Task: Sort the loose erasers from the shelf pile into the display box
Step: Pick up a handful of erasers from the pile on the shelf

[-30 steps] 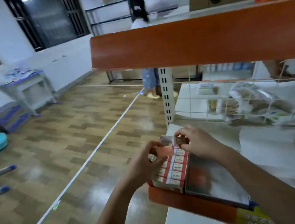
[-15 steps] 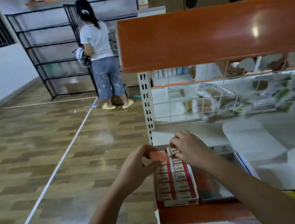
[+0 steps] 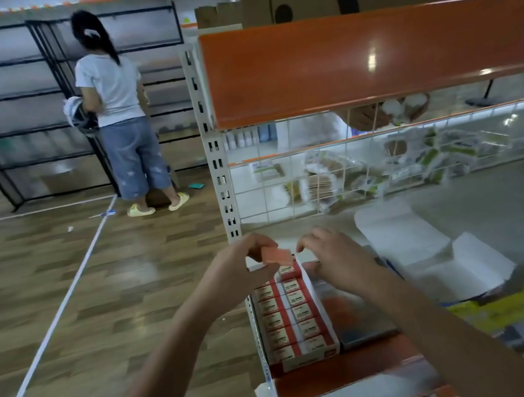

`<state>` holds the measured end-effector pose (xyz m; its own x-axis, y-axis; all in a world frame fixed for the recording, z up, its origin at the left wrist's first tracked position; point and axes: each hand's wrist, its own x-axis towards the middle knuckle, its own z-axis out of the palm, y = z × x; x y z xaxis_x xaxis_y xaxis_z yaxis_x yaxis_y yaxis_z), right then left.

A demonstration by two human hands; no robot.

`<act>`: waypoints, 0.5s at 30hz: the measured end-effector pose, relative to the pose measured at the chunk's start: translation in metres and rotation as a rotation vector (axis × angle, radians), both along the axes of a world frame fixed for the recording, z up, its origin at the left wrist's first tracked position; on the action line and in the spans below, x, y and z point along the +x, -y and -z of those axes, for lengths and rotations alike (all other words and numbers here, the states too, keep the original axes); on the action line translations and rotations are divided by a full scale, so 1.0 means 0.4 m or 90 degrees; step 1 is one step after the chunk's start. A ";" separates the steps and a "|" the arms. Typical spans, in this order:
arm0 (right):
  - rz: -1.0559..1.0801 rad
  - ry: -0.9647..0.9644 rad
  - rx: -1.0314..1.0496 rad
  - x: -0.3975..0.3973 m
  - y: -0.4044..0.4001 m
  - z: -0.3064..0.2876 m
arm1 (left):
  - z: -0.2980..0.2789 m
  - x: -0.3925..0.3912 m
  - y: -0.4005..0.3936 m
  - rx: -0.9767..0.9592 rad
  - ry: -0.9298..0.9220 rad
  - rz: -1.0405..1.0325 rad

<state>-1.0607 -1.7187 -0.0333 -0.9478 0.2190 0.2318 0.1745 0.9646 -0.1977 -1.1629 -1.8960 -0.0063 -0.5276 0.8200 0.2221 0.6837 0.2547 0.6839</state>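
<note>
The left hand [image 3: 247,267] is pinching a small orange rectangular eraser [image 3: 276,256] between thumb and curled fingers, its long axis tilting down toward the right hand [image 3: 332,255], which is hovering just beside it with fingers loosely bent and holding nothing. Directly below both hands, the red-and-white cardboard display box [image 3: 313,357] is sitting on the orange-edged shelf [image 3: 339,377] with two rows of labelled erasers [image 3: 286,312]; the gap seemingly left is at its far end, under the held eraser, nearer the left hand. A crumpled white paper sheet [image 3: 429,249] is lying beyond the right hand, well clear of the drop.

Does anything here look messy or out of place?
Mostly tidy: the erasers sit in neat rows in the display box. Odd bits: one eraser held tilted above the box in the left hand, and small scraps lying on the floor.
</note>
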 end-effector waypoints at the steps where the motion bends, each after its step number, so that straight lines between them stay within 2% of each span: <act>1: 0.030 -0.019 -0.002 0.023 -0.017 -0.010 | -0.006 0.005 -0.020 -0.017 -0.016 0.020; 4: 0.134 -0.026 -0.012 0.104 -0.074 -0.033 | -0.004 0.036 -0.082 -0.071 -0.064 0.077; 9: 0.285 0.029 -0.039 0.219 -0.122 -0.025 | 0.035 0.089 -0.182 -0.170 -0.161 0.127; 15: 0.332 0.116 -0.103 0.272 -0.124 0.012 | 0.073 0.118 -0.236 -0.256 -0.203 0.134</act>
<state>-0.9518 -1.6691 -0.0381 -0.7268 0.6869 -0.0004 0.6638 0.7022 -0.2576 -1.1159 -1.8017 -0.0356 -0.3002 0.9538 -0.0077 0.9057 0.2876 0.3116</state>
